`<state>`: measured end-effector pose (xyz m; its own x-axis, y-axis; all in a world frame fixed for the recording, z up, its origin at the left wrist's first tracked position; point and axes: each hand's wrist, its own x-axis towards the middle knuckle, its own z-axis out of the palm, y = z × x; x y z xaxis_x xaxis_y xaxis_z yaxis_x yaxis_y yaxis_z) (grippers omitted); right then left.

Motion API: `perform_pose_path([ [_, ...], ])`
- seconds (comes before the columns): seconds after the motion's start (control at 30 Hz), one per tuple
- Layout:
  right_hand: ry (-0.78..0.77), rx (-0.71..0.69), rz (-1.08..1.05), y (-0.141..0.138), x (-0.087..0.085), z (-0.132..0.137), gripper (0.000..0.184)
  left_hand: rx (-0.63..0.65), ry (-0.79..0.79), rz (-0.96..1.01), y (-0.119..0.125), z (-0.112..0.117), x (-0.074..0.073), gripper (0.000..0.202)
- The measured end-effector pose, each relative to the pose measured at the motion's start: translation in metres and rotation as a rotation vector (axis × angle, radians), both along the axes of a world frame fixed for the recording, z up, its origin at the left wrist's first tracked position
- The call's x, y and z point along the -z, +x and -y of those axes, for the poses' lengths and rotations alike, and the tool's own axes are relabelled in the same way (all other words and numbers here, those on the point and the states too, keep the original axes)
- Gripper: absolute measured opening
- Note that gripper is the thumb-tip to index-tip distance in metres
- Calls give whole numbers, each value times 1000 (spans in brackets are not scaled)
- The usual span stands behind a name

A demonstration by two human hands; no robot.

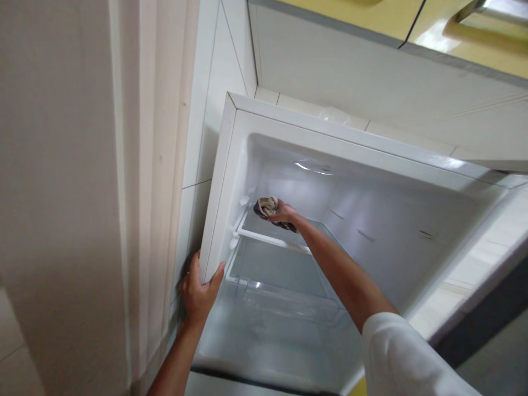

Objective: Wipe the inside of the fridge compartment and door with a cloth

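Note:
Inside the open white refrigerator (223, 159), my right hand (285, 212) holds a crumpled cloth (266, 206) with dark and pale patches. The cloth is over the upper glass shelf (258, 223), near the left inner wall; whether it touches the glass I cannot tell. My left hand (200, 286) grips the refrigerator's left outer edge, thumb on the front face and fingers round the side. A second glass shelf (272, 264) sits lower, with a clear plastic drawer (284, 302) beneath it.
A pale door frame (154, 165) stands close on the left, beside white wall tiles (225, 60). Yellow cabinets (355, 16) hang above the refrigerator. Its open door (474, 258) is at the right. A clear plastic piece (334, 115) lies on top.

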<state>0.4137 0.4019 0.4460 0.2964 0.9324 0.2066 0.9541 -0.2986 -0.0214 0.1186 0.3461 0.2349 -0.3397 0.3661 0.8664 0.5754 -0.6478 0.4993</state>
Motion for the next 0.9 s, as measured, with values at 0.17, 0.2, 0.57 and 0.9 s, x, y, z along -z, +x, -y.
perform_pose_path([
  [0.17,87,3,172,12,4,14,73,48,-62,19,-1,0,1,63],
  [0.2,112,3,216,17,1,19,69,63,-65,21,-2,0,1,63],
  [0.57,293,215,498,101,-75,115,36,84,-167,46,1,-4,2,67],
  [0.9,186,405,517,72,-47,155,27,231,-223,60,-5,7,-17,67],
])
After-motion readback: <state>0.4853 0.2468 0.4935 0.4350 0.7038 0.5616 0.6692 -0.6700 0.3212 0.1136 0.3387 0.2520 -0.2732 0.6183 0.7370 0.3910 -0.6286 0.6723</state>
